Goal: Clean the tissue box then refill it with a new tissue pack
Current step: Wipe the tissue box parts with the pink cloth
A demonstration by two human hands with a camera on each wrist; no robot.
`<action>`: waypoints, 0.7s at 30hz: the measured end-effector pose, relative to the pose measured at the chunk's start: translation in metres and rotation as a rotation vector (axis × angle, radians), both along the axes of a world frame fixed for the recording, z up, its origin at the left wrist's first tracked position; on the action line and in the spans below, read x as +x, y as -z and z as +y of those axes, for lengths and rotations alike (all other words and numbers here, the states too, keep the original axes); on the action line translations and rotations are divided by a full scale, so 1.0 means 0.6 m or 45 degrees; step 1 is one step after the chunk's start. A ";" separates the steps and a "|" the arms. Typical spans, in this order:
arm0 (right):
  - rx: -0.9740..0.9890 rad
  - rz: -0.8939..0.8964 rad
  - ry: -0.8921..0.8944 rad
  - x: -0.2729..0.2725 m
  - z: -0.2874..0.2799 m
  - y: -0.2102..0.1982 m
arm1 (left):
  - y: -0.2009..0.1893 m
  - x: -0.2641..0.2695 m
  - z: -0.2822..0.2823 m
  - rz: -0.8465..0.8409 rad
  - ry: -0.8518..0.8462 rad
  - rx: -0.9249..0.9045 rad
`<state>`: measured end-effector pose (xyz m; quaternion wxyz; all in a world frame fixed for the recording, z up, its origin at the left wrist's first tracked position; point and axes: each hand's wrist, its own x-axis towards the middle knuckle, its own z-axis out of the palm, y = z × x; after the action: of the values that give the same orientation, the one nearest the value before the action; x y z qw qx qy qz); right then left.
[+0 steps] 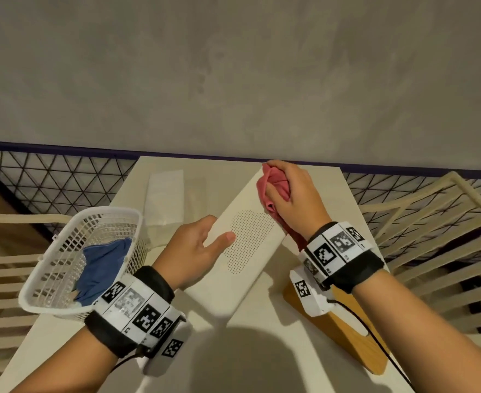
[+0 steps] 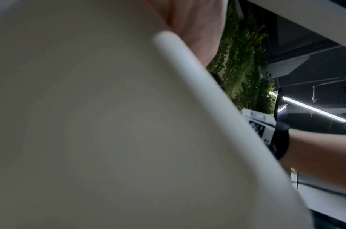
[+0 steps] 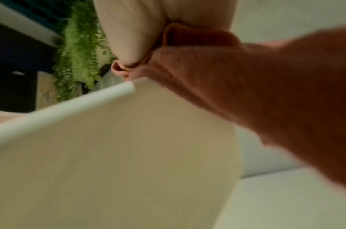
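Observation:
A white tissue box [image 1: 248,236] with a dotted patch on its upturned face is lifted at a slant over the table. My left hand [image 1: 199,248] grips its near left edge, thumb on top and fingers beneath. My right hand [image 1: 293,199] holds a bunched pink cloth [image 1: 273,182] against the box's far end. In the left wrist view the box [image 2: 109,124] fills the frame. The right wrist view shows the cloth [image 3: 266,93] hanging over the box's edge [image 3: 109,155]. A clear tissue pack [image 1: 168,194] lies at the back left of the table.
A white mesh basket [image 1: 39,270] with a blue cloth [image 1: 103,265] inside stands at the table's left edge. A wooden lid [image 1: 344,336] lies flat under my right wrist. Slatted chairs [image 1: 432,236] flank the white table [image 1: 63,350], and a wall rises behind it.

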<state>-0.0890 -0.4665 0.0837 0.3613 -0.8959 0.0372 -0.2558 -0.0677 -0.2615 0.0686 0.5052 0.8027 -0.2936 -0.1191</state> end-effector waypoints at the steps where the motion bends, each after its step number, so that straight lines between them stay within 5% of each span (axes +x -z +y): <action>1: 0.087 0.018 -0.004 0.001 -0.008 0.008 | -0.002 0.002 0.002 -0.032 -0.022 0.014; 3: 0.238 0.044 0.036 0.003 -0.021 0.022 | -0.005 0.006 0.004 -0.058 -0.069 0.002; 7: 0.150 -0.139 0.130 -0.001 0.011 0.038 | -0.004 0.014 -0.011 0.106 -0.205 -0.210; 14: -0.086 -0.016 -0.188 -0.029 0.089 0.071 | 0.004 0.018 -0.037 0.199 -0.256 -0.288; 18: 0.062 -0.125 -0.035 0.001 0.039 0.040 | -0.002 0.005 -0.018 0.039 -0.053 -0.083; 21: 0.618 0.000 0.175 0.018 0.006 0.009 | -0.004 -0.007 -0.006 -0.060 0.005 -0.003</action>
<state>-0.0785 -0.4632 0.0785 0.5477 -0.7782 0.1584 -0.2633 -0.0719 -0.2652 0.0710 0.4989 0.8041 -0.3070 -0.1007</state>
